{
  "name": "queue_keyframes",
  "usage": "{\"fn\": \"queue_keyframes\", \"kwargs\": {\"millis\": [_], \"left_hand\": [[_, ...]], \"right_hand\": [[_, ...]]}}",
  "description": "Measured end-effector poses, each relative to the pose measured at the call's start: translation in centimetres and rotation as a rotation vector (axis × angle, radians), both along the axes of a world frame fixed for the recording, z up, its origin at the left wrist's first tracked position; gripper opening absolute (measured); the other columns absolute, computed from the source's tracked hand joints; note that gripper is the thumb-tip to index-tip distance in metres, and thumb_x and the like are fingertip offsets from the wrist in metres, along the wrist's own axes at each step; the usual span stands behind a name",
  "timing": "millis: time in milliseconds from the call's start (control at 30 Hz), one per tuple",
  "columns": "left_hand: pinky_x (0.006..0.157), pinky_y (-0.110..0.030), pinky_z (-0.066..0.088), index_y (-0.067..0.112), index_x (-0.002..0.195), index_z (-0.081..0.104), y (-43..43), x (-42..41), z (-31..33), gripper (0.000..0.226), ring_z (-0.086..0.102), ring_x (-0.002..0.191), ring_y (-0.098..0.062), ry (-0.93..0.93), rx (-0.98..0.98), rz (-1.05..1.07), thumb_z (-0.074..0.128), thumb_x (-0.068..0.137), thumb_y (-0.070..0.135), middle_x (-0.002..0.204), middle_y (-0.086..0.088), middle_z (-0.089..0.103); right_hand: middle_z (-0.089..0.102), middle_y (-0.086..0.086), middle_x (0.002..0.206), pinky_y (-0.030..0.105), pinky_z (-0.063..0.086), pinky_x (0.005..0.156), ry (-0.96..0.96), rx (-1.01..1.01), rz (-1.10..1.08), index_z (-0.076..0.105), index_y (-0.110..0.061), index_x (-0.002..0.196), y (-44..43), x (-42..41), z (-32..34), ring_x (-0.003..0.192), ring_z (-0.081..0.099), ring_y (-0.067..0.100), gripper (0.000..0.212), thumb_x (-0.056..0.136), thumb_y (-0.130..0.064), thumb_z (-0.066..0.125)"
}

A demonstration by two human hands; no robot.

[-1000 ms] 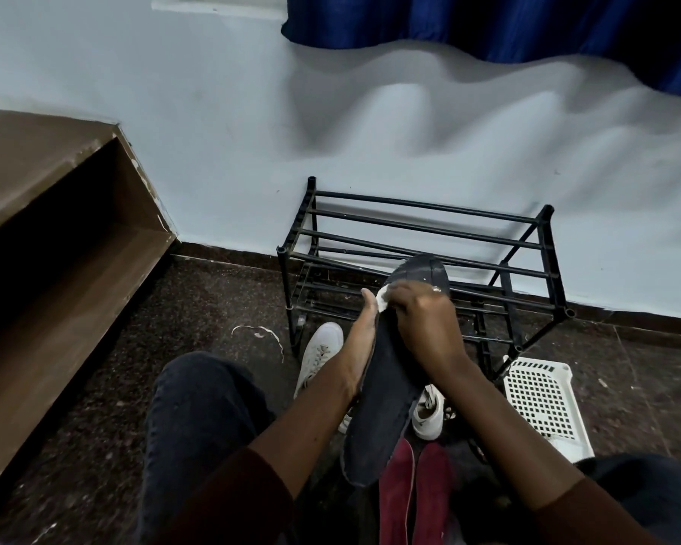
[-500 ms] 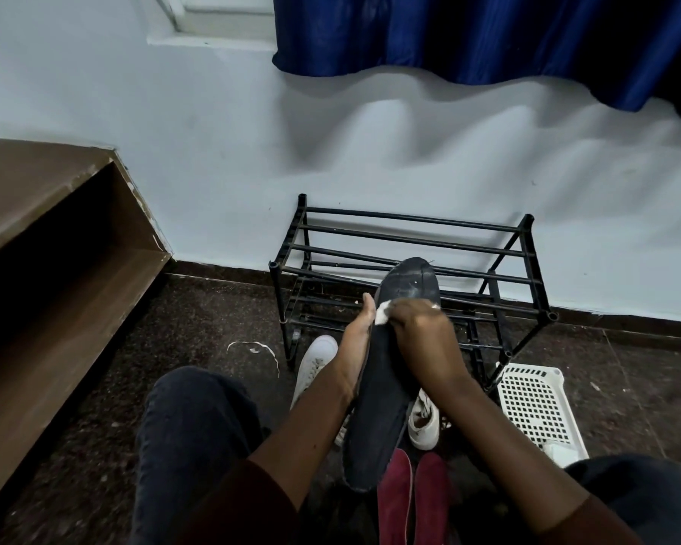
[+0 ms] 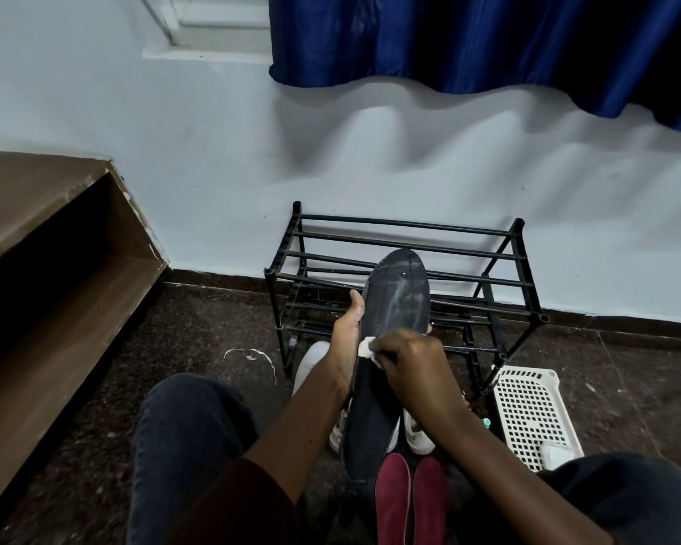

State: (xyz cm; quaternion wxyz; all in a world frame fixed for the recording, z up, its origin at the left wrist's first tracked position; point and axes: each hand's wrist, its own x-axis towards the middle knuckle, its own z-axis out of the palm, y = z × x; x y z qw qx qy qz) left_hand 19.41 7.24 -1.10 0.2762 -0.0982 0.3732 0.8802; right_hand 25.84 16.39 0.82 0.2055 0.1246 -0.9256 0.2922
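A dark shoe (image 3: 394, 304) is held sole-up in front of me, toe pointing away, with pale streaks on the front of its sole. My left hand (image 3: 345, 336) grips its left edge, thumb along the rim. My right hand (image 3: 413, 361) pinches a small white wad of cloth (image 3: 367, 347) and presses it on the middle of the sole. The heel end is hidden behind my right wrist.
A black metal shoe rack (image 3: 405, 277) stands against the white wall beyond the shoe. White sneakers (image 3: 311, 363) and red shoes (image 3: 409, 501) lie on the dark floor below my hands. A white perforated basket (image 3: 531, 415) sits right. A brown wooden shelf (image 3: 56, 277) runs along the left.
My right hand with the cloth has slid down the sole from near the toe toward the middle, leaving pale streaks on the front. The camera tilted up slightly.
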Motion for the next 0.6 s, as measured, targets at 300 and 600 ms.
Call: {"fn": "queue_keyframes", "kwargs": {"millis": [300,600], "left_hand": [[0.060,-0.025,0.057,0.006,0.079,0.077,0.3,1.4,1.3,0.079,0.071,0.072,-0.019,0.031,0.105,-0.061,0.017,0.096,0.053,0.079,-0.011,0.073],[0.060,-0.027,0.058,0.006,0.073,0.077,-0.4,0.6,1.9,0.081,0.072,0.071,-0.021,0.050,0.118,-0.019,0.015,0.097,0.052,0.080,-0.012,0.073]], "right_hand": [[0.060,0.013,0.061,0.022,0.045,0.047,0.030,0.087,-0.204,0.071,-0.001,0.064,1.7,-4.3,1.9,0.052,0.059,0.030,0.015,0.058,0.011,0.077],[0.058,0.005,0.063,0.023,0.047,0.047,0.024,0.000,-0.041,0.073,-0.011,0.073,-0.8,1.4,-0.1,0.053,0.059,0.020,0.009,0.071,-0.012,0.064]]}}
